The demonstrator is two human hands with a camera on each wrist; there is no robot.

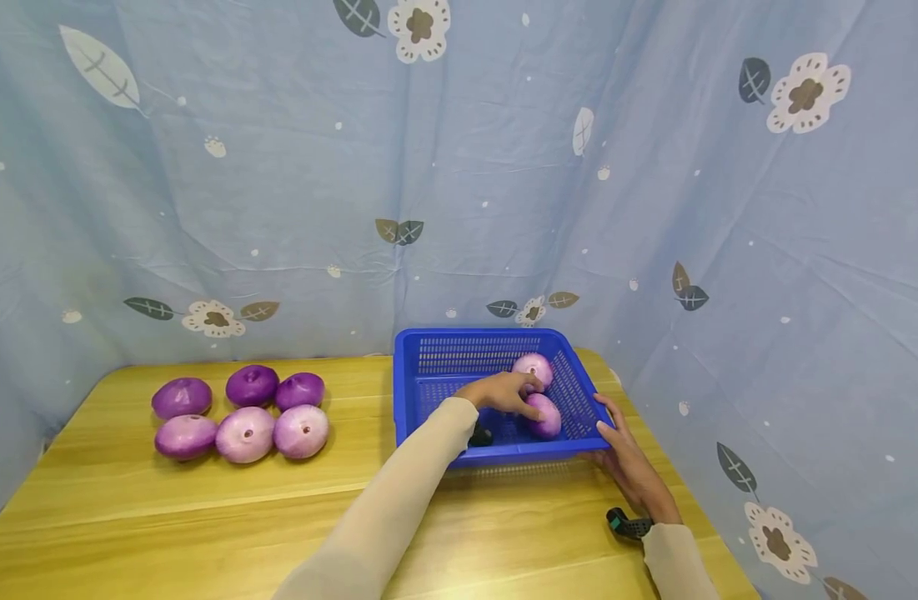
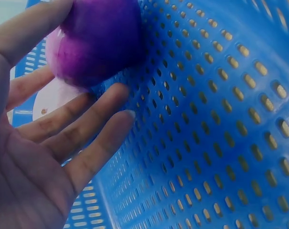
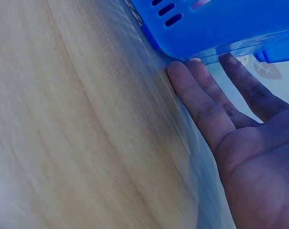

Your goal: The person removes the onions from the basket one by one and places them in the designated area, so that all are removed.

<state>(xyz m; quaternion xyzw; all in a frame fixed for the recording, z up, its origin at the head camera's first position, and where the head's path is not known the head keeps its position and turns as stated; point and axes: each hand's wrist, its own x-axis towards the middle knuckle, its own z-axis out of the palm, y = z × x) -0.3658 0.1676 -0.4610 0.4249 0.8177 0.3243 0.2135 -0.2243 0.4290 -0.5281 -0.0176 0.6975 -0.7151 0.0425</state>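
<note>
My left hand (image 1: 501,393) reaches into a blue plastic basket (image 1: 571,379). Its thumb and index finger lie on either side of a purple onion (image 1: 546,421); the index fingertip is hidden behind it. In the left wrist view the onion (image 2: 103,45) is dark purple, and the other fingers (image 2: 96,148) spread away from it. Just behind sits a paler onion (image 1: 532,367), also in the basket. At the basket's near right corner, my right hand (image 1: 629,458) holds the rim. Seen from the right wrist, its fingers (image 3: 199,102) touch the basket's lower corner.
Several purple onions (image 1: 248,435) stand in two rows on the left of the yellowish wooden table (image 1: 278,517). A blue patterned cloth (image 1: 293,167) hangs behind and along the right side. A black band (image 1: 629,525) is on the right wrist.
</note>
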